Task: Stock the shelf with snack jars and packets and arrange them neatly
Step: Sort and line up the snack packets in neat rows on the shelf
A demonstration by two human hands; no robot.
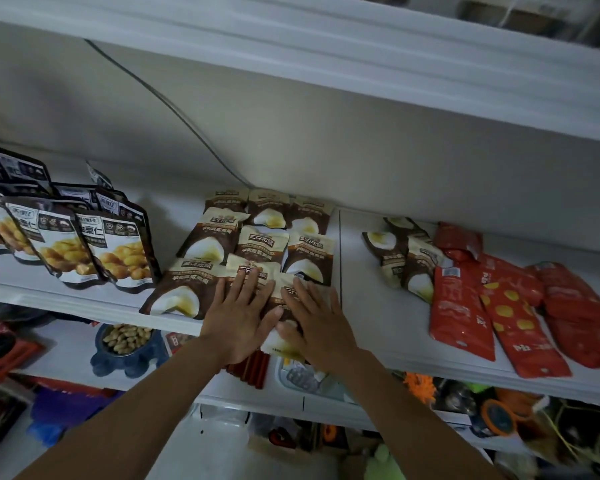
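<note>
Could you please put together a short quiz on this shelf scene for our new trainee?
1. True or false: the left hand and the right hand both lie flat, fingers straight, on the brown-and-cream packets at the front of the shelf.
2. Which packets lie farthest right on this shelf? A) dark pouches showing yellow nuts B) red packets C) brown-and-cream packets
3. Short answer: is the small group of brown-and-cream packets right of the shelf joint set in neat rows?
Key: 1 true; 2 B; 3 no, it lies in a loose heap beside the red packets.
</note>
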